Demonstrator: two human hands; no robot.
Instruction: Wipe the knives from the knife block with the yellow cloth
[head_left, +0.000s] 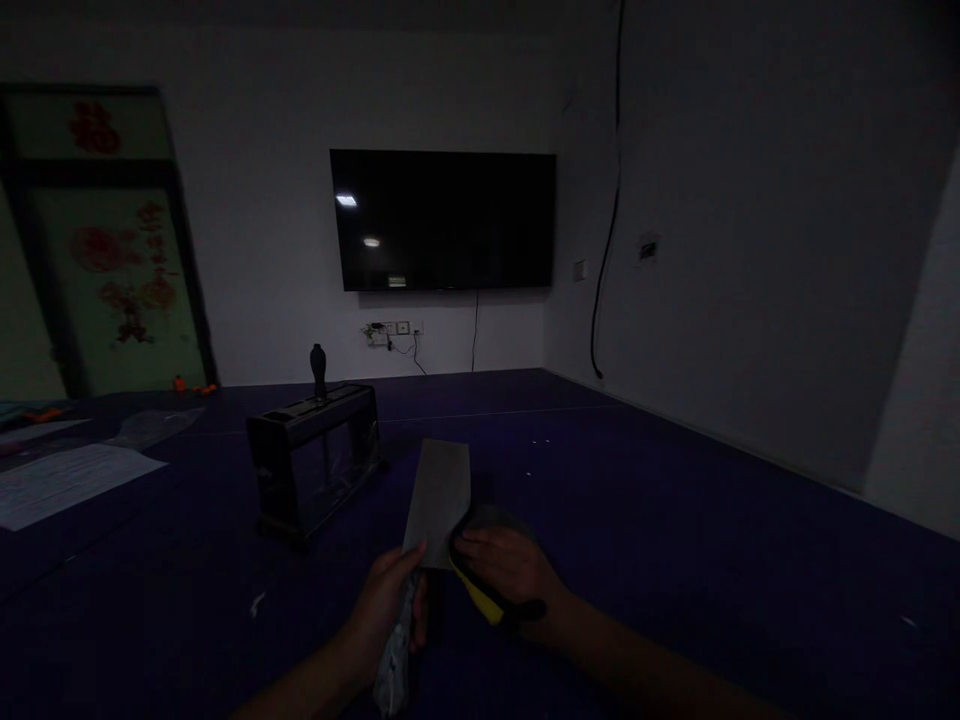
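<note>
My left hand [390,605] is closed around the handle of a broad cleaver [439,495], whose flat grey blade points up and away from me. My right hand [506,565] is closed on a yellow and dark cloth or sponge [476,595], pressed against the blade's lower right side. A dark knife block [315,460] with clear sides stands on the floor just left of the blade, with one black handle [318,368] sticking out of its top.
Dark blue flooring [637,520] spreads around. White sheets [60,480] lie at the left. A wall-mounted television [444,220] hangs ahead, with sockets [394,330] and cables below. A floral panel [112,270] leans at far left. The room is dim.
</note>
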